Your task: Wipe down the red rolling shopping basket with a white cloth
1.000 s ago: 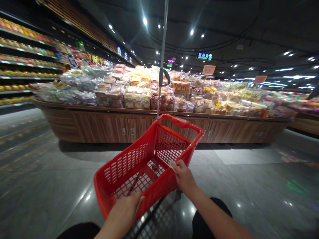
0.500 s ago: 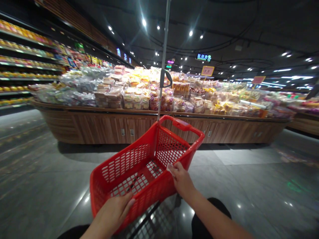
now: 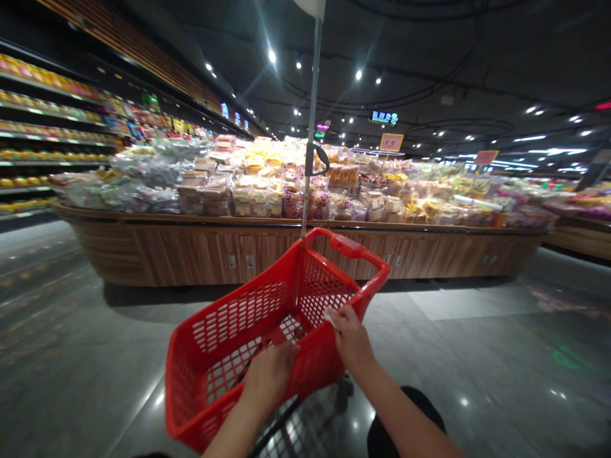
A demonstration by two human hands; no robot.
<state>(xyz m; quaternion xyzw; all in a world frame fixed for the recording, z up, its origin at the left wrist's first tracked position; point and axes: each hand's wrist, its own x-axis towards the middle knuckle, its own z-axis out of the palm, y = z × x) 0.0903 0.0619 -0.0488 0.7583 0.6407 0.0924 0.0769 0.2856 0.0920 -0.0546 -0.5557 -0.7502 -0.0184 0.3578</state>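
Note:
A red plastic shopping cart with lattice sides stands in front of me, turned at an angle. Its handle points to the back right, and its basket holds no goods. Over the near side rim, my left hand is closed, back of the hand up; its fingertips are mostly hidden. Farther along that same rim, toward the handle, my right hand pinches a small whitish piece that looks like tissue or thin plastic. That hand rests against the rim.
A long wooden display counter heaped with bagged baked goods runs behind the cart. A thin pole rises from the cart's far side. Stocked shelves stand at left. A price sign sits above the goods.
My left hand has moved right along the near rim, closer to my right hand, and its fingers have curled. My right hand keeps the whitish piece. The view has tilted slightly up.

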